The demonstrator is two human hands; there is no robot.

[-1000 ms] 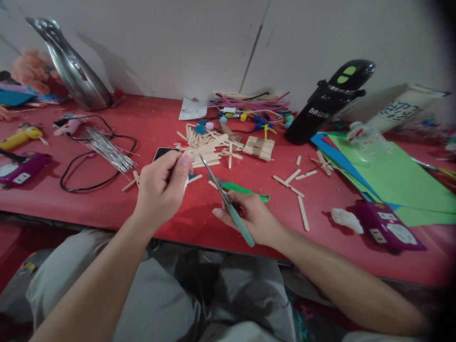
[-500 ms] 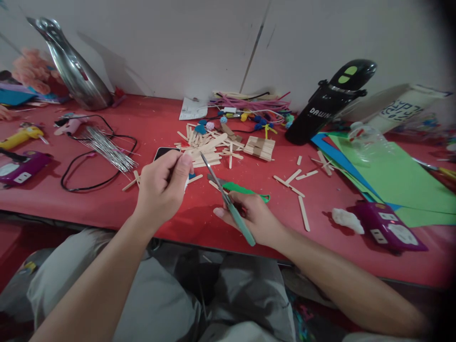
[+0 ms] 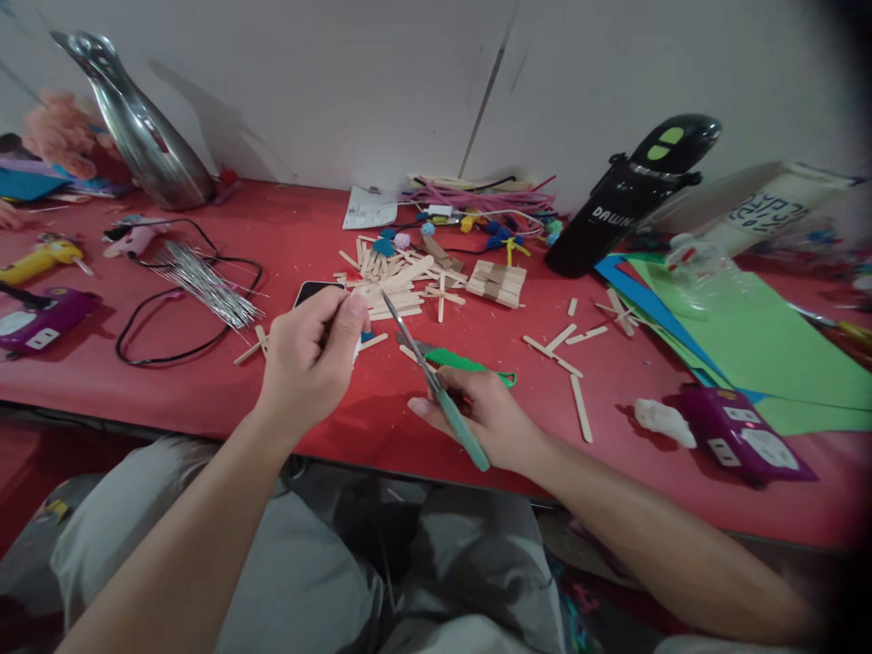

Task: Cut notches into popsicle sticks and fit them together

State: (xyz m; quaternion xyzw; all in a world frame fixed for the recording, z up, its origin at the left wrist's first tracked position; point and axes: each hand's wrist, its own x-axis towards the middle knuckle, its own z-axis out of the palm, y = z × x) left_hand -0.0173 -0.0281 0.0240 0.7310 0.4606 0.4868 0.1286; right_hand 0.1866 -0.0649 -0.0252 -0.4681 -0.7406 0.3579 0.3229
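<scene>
The right hand [image 3: 487, 420] grips green-handled scissors [image 3: 463, 432], seen edge-on, their tip just beside the left hand [image 3: 306, 352] over the red table [image 3: 381, 427]. The left thumb and forefinger press together; from here I can't tell whether anything sits between them. Behind lies a heap of craft sticks [image 3: 401, 304], many apparently unused. A side-by-side row of sticks [image 3: 496, 283] and a star of crossed sticks [image 3: 441, 296] look already put together.

pale grey trousers [image 3: 286, 563] — loose, creased; both forearms [image 3: 204, 527] bare
</scene>
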